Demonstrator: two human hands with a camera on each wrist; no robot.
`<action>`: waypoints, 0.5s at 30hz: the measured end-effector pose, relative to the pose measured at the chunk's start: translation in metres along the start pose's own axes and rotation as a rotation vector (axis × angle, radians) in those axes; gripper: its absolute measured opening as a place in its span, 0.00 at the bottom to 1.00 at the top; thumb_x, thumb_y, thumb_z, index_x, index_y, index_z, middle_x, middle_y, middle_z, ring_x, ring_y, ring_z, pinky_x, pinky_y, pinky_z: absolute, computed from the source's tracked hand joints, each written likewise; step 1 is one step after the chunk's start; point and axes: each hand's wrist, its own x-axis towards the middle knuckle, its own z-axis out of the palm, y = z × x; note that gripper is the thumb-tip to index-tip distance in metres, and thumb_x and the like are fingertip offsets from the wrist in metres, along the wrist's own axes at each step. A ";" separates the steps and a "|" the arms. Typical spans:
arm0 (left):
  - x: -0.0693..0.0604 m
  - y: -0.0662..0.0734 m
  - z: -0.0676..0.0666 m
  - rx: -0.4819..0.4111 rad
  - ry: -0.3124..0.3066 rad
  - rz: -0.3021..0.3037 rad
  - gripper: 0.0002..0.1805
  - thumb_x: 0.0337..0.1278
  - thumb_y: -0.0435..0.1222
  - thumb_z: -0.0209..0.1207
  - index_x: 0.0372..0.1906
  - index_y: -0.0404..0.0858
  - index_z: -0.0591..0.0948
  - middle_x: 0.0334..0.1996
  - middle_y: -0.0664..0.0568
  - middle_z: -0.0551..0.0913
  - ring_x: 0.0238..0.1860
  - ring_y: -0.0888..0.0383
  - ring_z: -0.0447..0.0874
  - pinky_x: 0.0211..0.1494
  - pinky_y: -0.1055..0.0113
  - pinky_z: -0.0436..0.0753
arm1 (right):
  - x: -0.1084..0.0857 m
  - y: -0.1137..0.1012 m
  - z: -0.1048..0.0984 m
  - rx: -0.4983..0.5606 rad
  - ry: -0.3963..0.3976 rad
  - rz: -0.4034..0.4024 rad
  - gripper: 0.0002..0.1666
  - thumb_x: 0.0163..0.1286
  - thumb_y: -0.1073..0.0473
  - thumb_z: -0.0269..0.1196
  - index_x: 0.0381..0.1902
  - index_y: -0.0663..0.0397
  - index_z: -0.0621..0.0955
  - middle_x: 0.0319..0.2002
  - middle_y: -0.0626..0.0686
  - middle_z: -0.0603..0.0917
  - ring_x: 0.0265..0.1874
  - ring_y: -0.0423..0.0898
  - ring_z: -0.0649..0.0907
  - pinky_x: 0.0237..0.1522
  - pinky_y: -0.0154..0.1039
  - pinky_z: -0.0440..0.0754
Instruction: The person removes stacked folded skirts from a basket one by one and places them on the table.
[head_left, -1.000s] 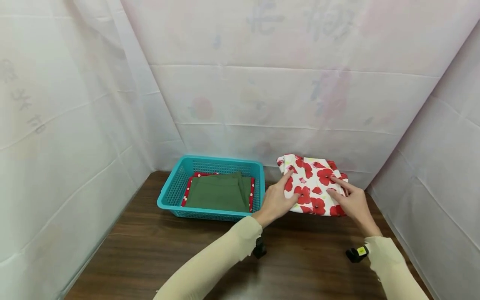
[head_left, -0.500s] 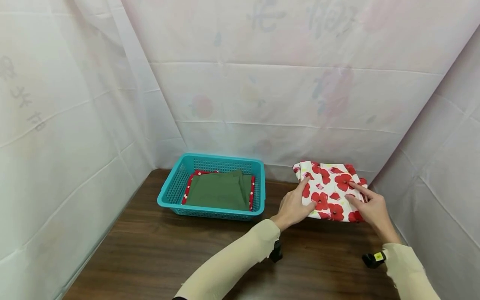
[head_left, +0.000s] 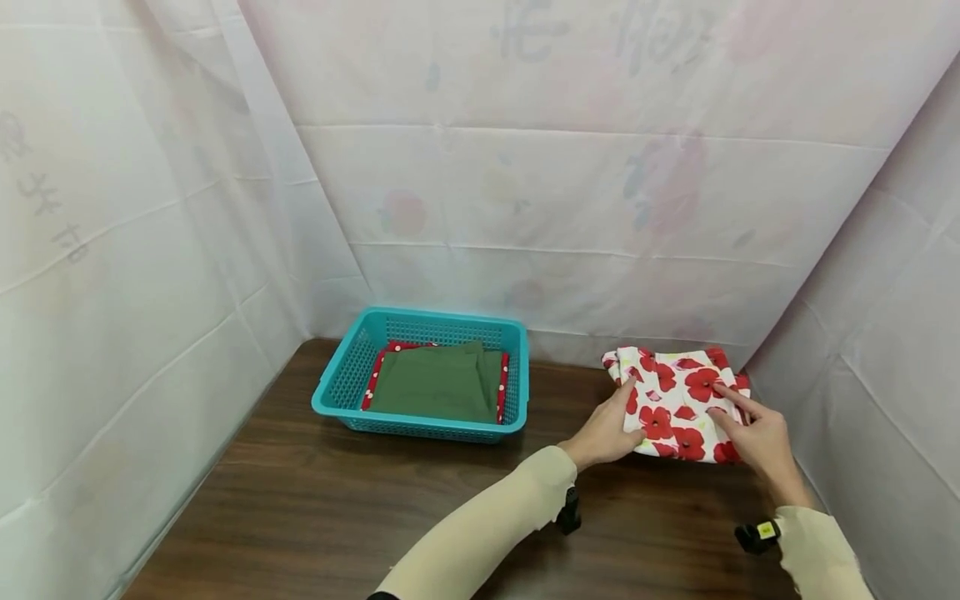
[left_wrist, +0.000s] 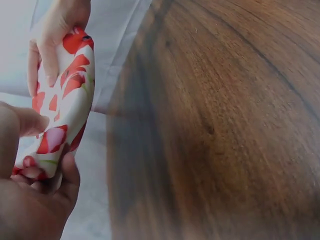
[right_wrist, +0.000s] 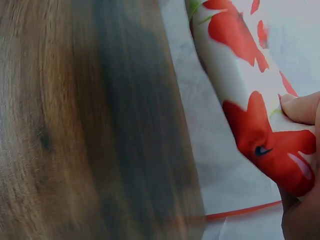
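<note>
A folded white cloth with red flowers [head_left: 678, 404] is held between both hands over the right part of the table. My left hand [head_left: 606, 429] grips its left edge, thumb on top and fingers curled beneath, as the left wrist view shows on the cloth [left_wrist: 77, 75]. At the opposite edge my right hand [head_left: 761, 437] pinches the cloth; in the right wrist view the thumb presses on the cloth's upper face [right_wrist: 255, 125] while the other fingers go under it. The cloth's underside is mostly hidden.
A turquoise plastic basket [head_left: 420, 429] stands on the dark wooden table [head_left: 315, 500], left of the hands. Inside it lies a folded green cloth [head_left: 431, 387] over a red cloth with white dots [head_left: 372, 383]. Pale fabric walls [head_left: 562, 200] enclose the table at the back and sides.
Both hands have carried the flowered cloth to the right, away from the basket, and it now appears lower in the head view. The basket and its cloths have stayed put.
</note>
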 end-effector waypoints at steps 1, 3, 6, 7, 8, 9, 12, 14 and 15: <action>0.001 -0.002 0.002 0.003 -0.011 0.001 0.48 0.65 0.34 0.62 0.83 0.39 0.49 0.81 0.48 0.58 0.80 0.57 0.59 0.77 0.66 0.67 | 0.000 0.003 0.003 -0.003 0.003 0.004 0.30 0.71 0.48 0.69 0.65 0.55 0.81 0.50 0.72 0.85 0.41 0.52 0.74 0.40 0.37 0.67; 0.002 -0.007 0.006 0.009 -0.026 -0.007 0.48 0.64 0.31 0.61 0.83 0.36 0.49 0.82 0.47 0.55 0.81 0.56 0.55 0.78 0.66 0.66 | 0.001 0.008 0.008 0.011 -0.013 0.015 0.30 0.71 0.47 0.69 0.65 0.55 0.81 0.51 0.73 0.84 0.42 0.53 0.74 0.41 0.38 0.69; 0.003 -0.015 0.013 0.028 -0.031 -0.030 0.47 0.62 0.28 0.59 0.83 0.36 0.49 0.82 0.48 0.54 0.82 0.55 0.52 0.78 0.66 0.66 | 0.003 0.014 0.016 0.036 -0.063 0.047 0.33 0.72 0.44 0.67 0.67 0.56 0.80 0.63 0.73 0.79 0.54 0.61 0.77 0.52 0.51 0.77; 0.003 -0.017 0.015 0.032 -0.030 -0.035 0.48 0.62 0.27 0.59 0.83 0.36 0.49 0.82 0.48 0.54 0.82 0.55 0.52 0.78 0.66 0.66 | 0.004 0.015 0.018 0.040 -0.077 0.061 0.33 0.72 0.44 0.67 0.68 0.56 0.79 0.64 0.73 0.78 0.55 0.63 0.76 0.52 0.55 0.76; 0.004 -0.018 0.017 0.031 -0.030 -0.040 0.48 0.62 0.26 0.58 0.83 0.37 0.49 0.82 0.49 0.54 0.82 0.55 0.52 0.78 0.66 0.66 | 0.004 0.017 0.019 0.038 -0.089 0.071 0.34 0.73 0.43 0.66 0.68 0.56 0.78 0.68 0.73 0.75 0.57 0.64 0.76 0.53 0.59 0.75; 0.004 -0.020 0.019 0.031 -0.030 -0.041 0.48 0.61 0.26 0.59 0.83 0.37 0.50 0.82 0.49 0.55 0.82 0.54 0.52 0.78 0.66 0.66 | 0.005 0.019 0.020 0.034 -0.097 0.083 0.34 0.73 0.43 0.66 0.69 0.56 0.78 0.68 0.72 0.74 0.57 0.64 0.76 0.53 0.59 0.75; 0.007 -0.021 0.025 0.037 -0.025 -0.032 0.47 0.60 0.26 0.59 0.83 0.36 0.51 0.82 0.48 0.56 0.82 0.53 0.54 0.78 0.66 0.66 | 0.004 0.027 0.020 0.005 -0.118 0.102 0.36 0.74 0.42 0.65 0.71 0.56 0.76 0.69 0.75 0.72 0.57 0.65 0.75 0.50 0.58 0.74; 0.009 -0.021 0.030 0.056 -0.025 -0.021 0.47 0.59 0.25 0.59 0.82 0.34 0.52 0.82 0.46 0.57 0.81 0.54 0.55 0.78 0.68 0.65 | 0.003 0.033 0.019 -0.012 -0.118 0.096 0.36 0.74 0.43 0.64 0.72 0.56 0.75 0.69 0.76 0.71 0.61 0.69 0.75 0.54 0.62 0.76; 0.010 -0.021 0.032 0.062 -0.024 -0.012 0.47 0.59 0.25 0.59 0.82 0.33 0.52 0.81 0.44 0.57 0.81 0.54 0.55 0.78 0.68 0.65 | 0.003 0.036 0.018 -0.018 -0.110 0.092 0.35 0.74 0.44 0.65 0.71 0.56 0.75 0.69 0.76 0.71 0.63 0.70 0.74 0.54 0.63 0.76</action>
